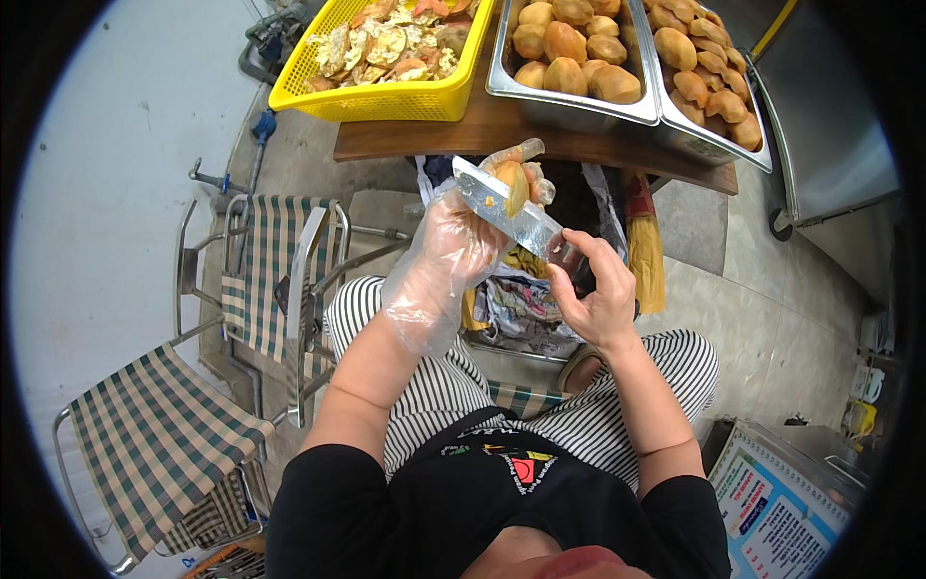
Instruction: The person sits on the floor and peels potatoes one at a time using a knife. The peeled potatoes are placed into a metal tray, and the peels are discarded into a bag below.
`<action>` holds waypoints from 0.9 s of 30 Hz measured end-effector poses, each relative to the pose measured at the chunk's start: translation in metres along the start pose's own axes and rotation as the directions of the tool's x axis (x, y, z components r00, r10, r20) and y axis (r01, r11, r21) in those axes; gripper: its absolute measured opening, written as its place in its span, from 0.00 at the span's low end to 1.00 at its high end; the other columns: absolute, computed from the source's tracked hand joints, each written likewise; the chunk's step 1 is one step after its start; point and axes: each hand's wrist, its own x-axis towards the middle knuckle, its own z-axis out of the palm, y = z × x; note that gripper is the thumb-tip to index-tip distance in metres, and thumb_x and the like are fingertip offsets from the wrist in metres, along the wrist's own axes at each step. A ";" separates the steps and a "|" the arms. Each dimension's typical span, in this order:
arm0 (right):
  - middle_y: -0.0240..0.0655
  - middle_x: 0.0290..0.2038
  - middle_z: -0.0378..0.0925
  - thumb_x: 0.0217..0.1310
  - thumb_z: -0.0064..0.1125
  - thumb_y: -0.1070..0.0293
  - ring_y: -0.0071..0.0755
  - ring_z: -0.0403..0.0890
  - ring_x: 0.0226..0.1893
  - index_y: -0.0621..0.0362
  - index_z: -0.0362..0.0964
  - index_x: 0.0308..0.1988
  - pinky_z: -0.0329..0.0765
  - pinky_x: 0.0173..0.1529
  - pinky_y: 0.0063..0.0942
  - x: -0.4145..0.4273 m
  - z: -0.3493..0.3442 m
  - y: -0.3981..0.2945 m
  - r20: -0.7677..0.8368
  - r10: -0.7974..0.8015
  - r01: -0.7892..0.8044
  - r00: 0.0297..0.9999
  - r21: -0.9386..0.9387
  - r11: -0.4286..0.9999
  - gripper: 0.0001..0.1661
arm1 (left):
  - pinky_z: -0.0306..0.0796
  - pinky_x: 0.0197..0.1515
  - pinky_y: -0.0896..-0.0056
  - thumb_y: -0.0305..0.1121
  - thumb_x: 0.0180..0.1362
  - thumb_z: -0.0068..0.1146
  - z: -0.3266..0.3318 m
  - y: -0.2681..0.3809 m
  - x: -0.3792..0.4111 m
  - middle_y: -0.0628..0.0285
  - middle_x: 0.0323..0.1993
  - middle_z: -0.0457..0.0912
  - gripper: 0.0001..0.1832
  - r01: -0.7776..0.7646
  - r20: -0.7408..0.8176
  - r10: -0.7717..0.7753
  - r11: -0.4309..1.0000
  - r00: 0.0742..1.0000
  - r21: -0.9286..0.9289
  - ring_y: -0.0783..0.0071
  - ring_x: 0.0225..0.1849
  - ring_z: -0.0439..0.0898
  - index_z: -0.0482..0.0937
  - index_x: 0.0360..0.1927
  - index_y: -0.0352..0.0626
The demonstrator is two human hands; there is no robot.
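Observation:
My left hand (459, 231), in a loose clear plastic glove, holds a peeled yellow-orange piece of fruit (515, 181) by the fingertips. Across it lies the wide metal blade of a knife (532, 231), with wet orange bits stuck to it. My bare right hand (597, 289) grips the knife at its dark end, thumb and forefinger by the blade; the handle is mostly hidden. Below both hands, between my knees, sits a container lined with a printed bag (521, 307), with yellow scraps (527, 260) inside.
On the wooden table (434, 141) stand a yellow basket (383, 101) of peelings and fruit pieces, and two steel pans (579, 108) of peeled brownish fruit (564, 76). Checked folding chairs (166, 434) stand left. A broom (644, 246) is right of the container. A metal cabinet (832, 108) stands farther right.

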 end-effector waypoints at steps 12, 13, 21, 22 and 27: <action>0.40 0.30 0.77 0.48 0.67 0.72 0.37 0.78 0.25 0.64 0.72 0.47 0.75 0.29 0.28 0.002 -0.003 -0.001 0.011 0.021 -0.021 1.000 0.040 0.999 0.23 | 0.73 0.59 0.49 0.33 0.62 0.44 -0.016 -0.001 -0.003 0.39 0.52 0.74 0.26 0.112 -0.043 -0.120 0.982 0.992 -0.152 0.45 0.53 0.76 0.64 0.60 0.26; 0.40 0.30 0.77 0.49 0.67 0.73 0.37 0.78 0.26 0.64 0.72 0.47 0.75 0.29 0.28 0.002 -0.003 -0.001 0.014 0.026 -0.026 1.000 0.047 0.999 0.23 | 0.75 0.58 0.52 0.31 0.62 0.43 -0.015 -0.001 -0.004 0.39 0.51 0.75 0.24 0.118 -0.036 -0.124 0.982 0.992 -0.148 0.46 0.53 0.77 0.65 0.59 0.25; 0.40 0.31 0.78 0.52 0.66 0.73 0.34 0.79 0.29 0.65 0.72 0.47 0.76 0.35 0.26 0.002 -0.006 0.004 0.040 0.062 -0.066 0.997 0.104 0.992 0.21 | 0.73 0.57 0.46 0.40 0.66 0.41 -0.018 -0.003 -0.008 0.42 0.55 0.74 0.28 0.096 -0.155 -0.098 0.995 0.983 -0.018 0.50 0.52 0.78 0.62 0.64 0.29; 0.39 0.31 0.78 0.53 0.65 0.73 0.32 0.79 0.29 0.65 0.72 0.47 0.76 0.35 0.25 0.002 -0.007 0.005 0.049 0.075 -0.080 0.996 0.118 0.990 0.20 | 0.74 0.56 0.47 0.40 0.67 0.41 -0.016 -0.004 -0.009 0.43 0.55 0.74 0.28 0.095 -0.177 -0.090 0.995 0.980 0.020 0.51 0.52 0.78 0.62 0.64 0.29; 0.34 0.31 0.78 0.65 0.56 0.70 0.16 0.71 0.20 0.65 0.70 0.51 0.70 0.25 0.16 0.003 -0.021 0.019 0.444 0.436 -0.606 0.783 0.702 0.374 0.16 | 0.76 0.47 0.58 0.39 0.67 0.43 -0.025 0.003 -0.001 0.45 0.53 0.74 0.28 0.266 0.047 -0.263 0.962 0.964 -0.067 0.57 0.50 0.77 0.60 0.66 0.32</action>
